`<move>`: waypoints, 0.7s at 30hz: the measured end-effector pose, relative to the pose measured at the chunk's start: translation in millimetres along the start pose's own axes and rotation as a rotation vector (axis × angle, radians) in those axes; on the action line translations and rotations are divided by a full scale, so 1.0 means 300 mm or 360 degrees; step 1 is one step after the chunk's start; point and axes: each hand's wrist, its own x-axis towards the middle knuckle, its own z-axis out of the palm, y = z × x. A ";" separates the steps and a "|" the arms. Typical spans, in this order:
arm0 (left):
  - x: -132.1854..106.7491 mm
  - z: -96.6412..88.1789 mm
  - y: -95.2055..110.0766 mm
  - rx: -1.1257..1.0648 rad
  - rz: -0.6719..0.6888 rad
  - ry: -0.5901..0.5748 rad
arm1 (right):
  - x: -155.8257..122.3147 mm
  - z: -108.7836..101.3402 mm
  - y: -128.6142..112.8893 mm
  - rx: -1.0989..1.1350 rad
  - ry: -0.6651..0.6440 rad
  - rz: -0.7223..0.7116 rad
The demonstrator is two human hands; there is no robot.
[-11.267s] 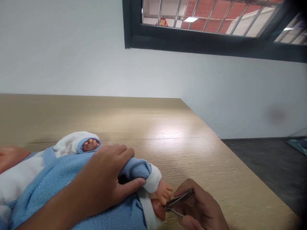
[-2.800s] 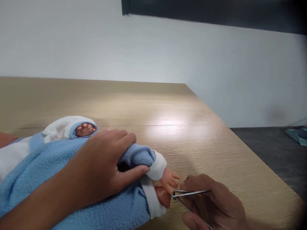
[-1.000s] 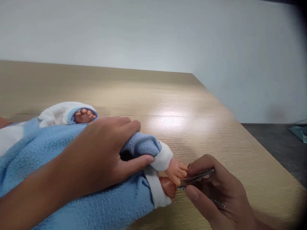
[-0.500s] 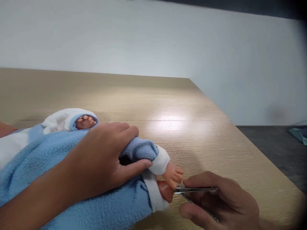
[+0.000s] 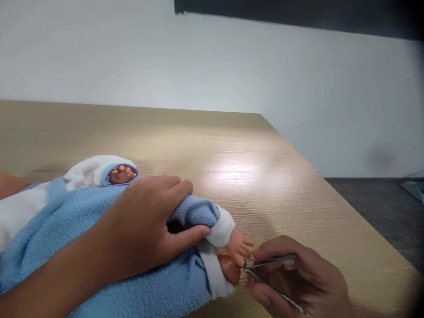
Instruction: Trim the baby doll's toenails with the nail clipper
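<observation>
A baby doll in a blue and white fleece suit (image 5: 139,287) lies on the wooden table (image 5: 232,154). My left hand (image 5: 145,229) is wrapped round the doll's upper leg, thumb under the white cuff. The doll's bare foot (image 5: 240,248) sticks out to the right, with the other foot (image 5: 230,269) just below it. My right hand (image 5: 298,282) holds a metal nail clipper (image 5: 265,265) with its jaws at the toes of the upper foot. One doll hand (image 5: 122,174) peeks from a sleeve at the back.
The table's right edge runs diagonally, with dark floor (image 5: 380,207) beyond it. A white wall (image 5: 198,66) stands behind, with a dark window frame (image 5: 298,17) along the top. Something teal (image 5: 415,190) lies on the floor at far right.
The clipper has stayed at the doll's toes, shifting slightly from moment to moment. My left hand has kept its hold on the leg. The camera view has tilted down since the oldest frame.
</observation>
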 end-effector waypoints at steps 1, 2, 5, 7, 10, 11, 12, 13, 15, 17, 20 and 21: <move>0.000 -0.001 0.000 -0.0001 -0.0001 -0.0008 | -0.002 0.002 0.006 0.0033 0.0007 -0.0005; 0.000 -0.002 0.001 -0.0002 -0.0004 -0.0013 | -0.001 0.004 0.011 0.0048 0.0020 -0.0002; 0.004 -0.003 0.002 0.0006 -0.0018 -0.0010 | 0.021 0.014 0.007 -0.0041 0.0092 0.0060; 0.007 -0.003 0.003 0.0010 -0.0024 -0.0023 | 0.047 0.017 -0.009 -0.0143 0.0124 0.0118; 0.009 -0.003 0.002 0.0014 -0.0024 -0.0037 | 0.074 0.010 -0.036 -0.0224 0.0127 0.0117; 0.008 -0.004 0.002 0.0009 -0.0023 -0.0039 | 0.077 0.006 -0.041 -0.0240 0.0122 0.0092; 0.007 -0.004 0.001 0.0003 -0.0018 -0.0041 | 0.076 0.001 -0.044 -0.0253 0.0116 0.0063; 0.006 -0.004 0.001 -0.0001 -0.0017 -0.0046 | 0.073 -0.004 -0.045 -0.0263 0.0108 0.0033; 0.003 -0.004 0.001 -0.0003 -0.0014 -0.0045 | 0.064 -0.009 -0.041 -0.0271 0.0092 -0.0015; 0.001 -0.004 0.001 -0.0002 -0.0015 -0.0035 | 0.057 -0.010 -0.032 -0.0273 0.0092 -0.0047; -0.001 -0.005 0.001 -0.0014 -0.0023 -0.0031 | 0.055 -0.007 -0.019 -0.0294 0.0072 -0.0074; -0.002 -0.005 0.001 -0.0017 -0.0024 -0.0029 | 0.055 -0.006 -0.017 -0.0307 0.0067 -0.0074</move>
